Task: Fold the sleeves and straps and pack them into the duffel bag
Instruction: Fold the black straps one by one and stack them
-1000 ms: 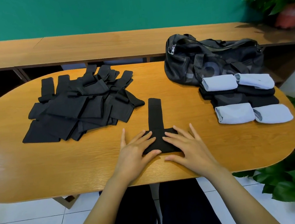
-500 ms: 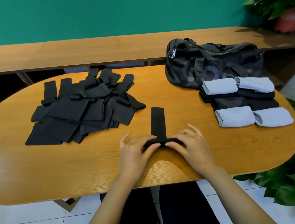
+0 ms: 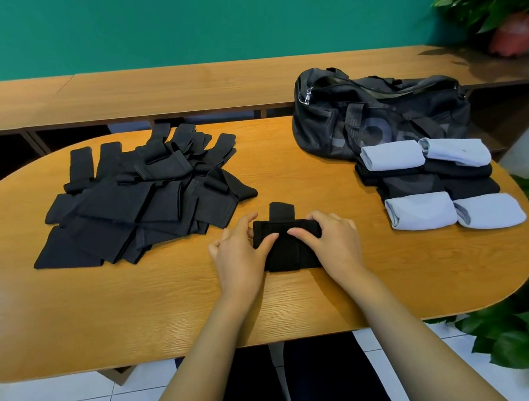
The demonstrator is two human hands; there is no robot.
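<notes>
Duffel bag [image 3: 377, 117]: dark, lying at the far right of the wooden surface [image 3: 106, 310], with a metal zip pull showing at its left end (whether the zip is undone cannot be told).
Black strap [image 3: 288, 251]: flat on the surface, left of the duffel bag and nearer the person; its near part is doubled over into a wide band and a narrow tab sticks out beyond the fold.
Left hand [image 3: 239, 253]: at the strap's left end, the side away from the duffel bag; thumb on top of the fold, fingers [image 3: 242, 223] curled over its far edge, clamped on the cloth.
Right hand [image 3: 331, 242]: at the strap's end nearer the duffel bag, pinching the same fold between thumb and curled fingers.
Unfolded pile [image 3: 135, 205]: many black sleeves and straps overlapping, well to the left of the duffel bag.
Pale blue rolls [image 3: 392, 155]: four, in two rows, just in front of the duffel bag.
Black folded pieces [image 3: 415, 184]: between the two blue rows.
Potted plant [image 3: 509, 19]: behind the duffel bag, to its right.
</notes>
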